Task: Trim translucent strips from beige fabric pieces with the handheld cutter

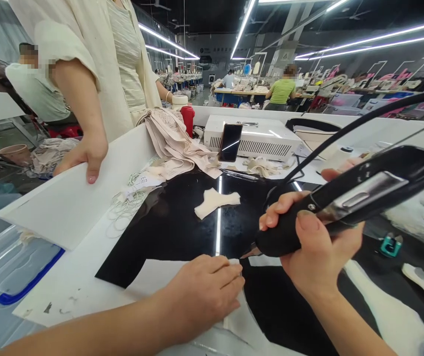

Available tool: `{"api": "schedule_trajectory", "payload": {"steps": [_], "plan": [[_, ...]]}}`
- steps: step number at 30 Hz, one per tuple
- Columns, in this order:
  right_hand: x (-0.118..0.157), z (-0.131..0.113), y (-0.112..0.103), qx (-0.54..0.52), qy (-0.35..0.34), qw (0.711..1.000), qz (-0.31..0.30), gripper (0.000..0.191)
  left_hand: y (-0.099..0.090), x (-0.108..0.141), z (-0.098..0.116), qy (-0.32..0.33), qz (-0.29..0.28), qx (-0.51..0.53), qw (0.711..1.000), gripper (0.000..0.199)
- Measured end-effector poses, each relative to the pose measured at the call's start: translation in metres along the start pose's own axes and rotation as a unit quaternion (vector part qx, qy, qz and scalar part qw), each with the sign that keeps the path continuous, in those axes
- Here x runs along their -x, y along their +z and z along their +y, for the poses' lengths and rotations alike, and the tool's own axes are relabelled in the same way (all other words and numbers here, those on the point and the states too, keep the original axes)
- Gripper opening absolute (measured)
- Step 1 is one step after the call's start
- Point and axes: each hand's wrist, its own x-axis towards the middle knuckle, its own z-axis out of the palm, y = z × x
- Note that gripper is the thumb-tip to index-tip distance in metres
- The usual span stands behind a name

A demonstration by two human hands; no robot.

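Observation:
My right hand [318,254] is wrapped round a black corded handheld tool [363,195] with a silver lever on its side. The tool's narrow metal tip points down and left, close to the fingertips of my left hand [212,291]. That left hand lies flat, fingers stretched out, on a white sheet-like piece [156,277]; whether it is cloth or paper I cannot tell. Under it is a glossy black work surface [138,247]. A small cream fabric piece [215,200] rests farther back. To the right lie longer white pieces [386,301] and green-handled thread snips [390,245].
A white vented box [252,136] stands at the back with a phone [230,142] against it. Beige fabric pieces [171,138] are piled beside it. At left, a co-worker's hand [88,153] rests on the white side panel [56,207]. The tool's black cable [326,146] arches across the right.

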Motion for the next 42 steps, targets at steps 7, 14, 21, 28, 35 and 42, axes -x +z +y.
{"api": "schedule_trajectory", "payload": {"steps": [7, 14, 21, 28, 35, 42], "plan": [[0.0029, -0.0020, 0.0006, -0.023, 0.014, 0.999, -0.017, 0.050, 0.0008, -0.0002, 0.0036, -0.005, 0.020, -0.003, 1.000, 0.027], [0.0017, -0.0003, 0.0009, -0.028, 0.018, 0.999, -0.006, 0.044, -0.0003, 0.0008, 0.0038, -0.007, 0.023, 0.003, 1.000, 0.027], [0.0035, -0.0010, -0.0002, -0.030, 0.018, 0.999, -0.017, 0.047, -0.0013, -0.0015, 0.0040, -0.011, 0.024, 0.010, 1.000, 0.023], [0.0051, -0.0004, -0.0004, -0.030, 0.025, 0.999, -0.018, 0.054, -0.0043, -0.0017, 0.0040, -0.010, 0.028, 0.003, 1.000, 0.022], [0.0074, 0.0020, -0.0015, -0.029, 0.011, 0.999, -0.024, 0.052, -0.0036, -0.0025, 0.0043, -0.024, 0.048, 0.007, 0.999, 0.021], [0.0081, 0.0021, -0.0009, -0.016, 0.009, 1.000, -0.026, 0.049, -0.0046, 0.0006, 0.0046, -0.026, 0.049, 0.005, 0.998, 0.022]]}}
